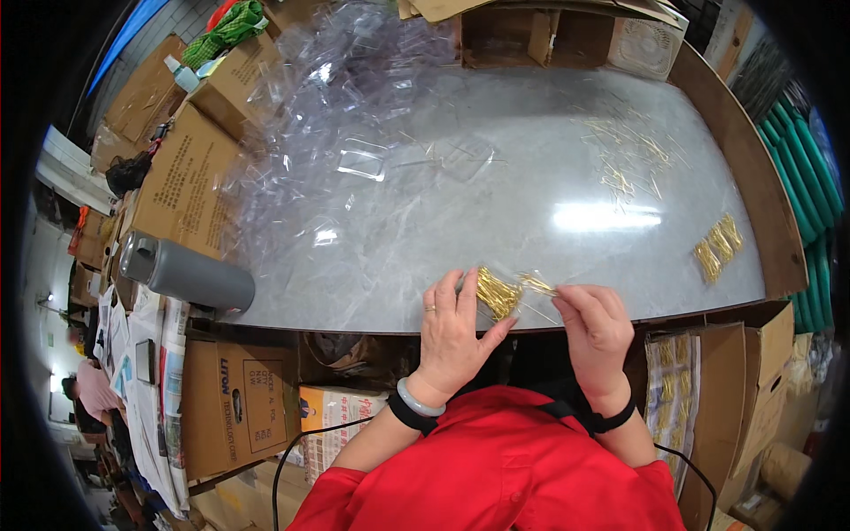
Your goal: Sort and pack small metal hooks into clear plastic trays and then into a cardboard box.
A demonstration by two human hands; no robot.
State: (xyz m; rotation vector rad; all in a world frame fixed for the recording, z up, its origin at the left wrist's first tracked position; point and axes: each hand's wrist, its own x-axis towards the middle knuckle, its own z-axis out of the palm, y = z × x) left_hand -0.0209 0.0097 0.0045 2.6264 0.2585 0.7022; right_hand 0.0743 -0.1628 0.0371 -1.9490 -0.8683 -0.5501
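Head view: the gold bundle [498, 295] lies at the middle of the near edge of the worktop [513, 212]. The left hand [452, 332] grasps it, fingers along its left side and thumb against its near end, apparently to keep the thin strands together. The right hand [598, 332] pinches a few gold pins [537, 282] between thumb and fingers just beside the bundle; a pinch probably suits such slender pieces better than a full grip. Whether a clear wrapper surrounds them is too small to tell.

Scattered pins [629, 150] lie toward the worktop's far right, perhaps spread so that single ones can be lifted. Three gold bunches [718, 248] sit side by side at its right edge, seemingly set aside from the loose ones. Clear plastic shells [328, 115] are heaped over its far left, and a grey bottle [199, 276] lies at its near left corner.

As for writing, the tall carton [186, 181] along the worktop's left side bears rows of small dark characters. Below its near left edge, another carton [235, 398] has bold dark lettering, and a printed sheet [341, 409] beside that shows large red characters.
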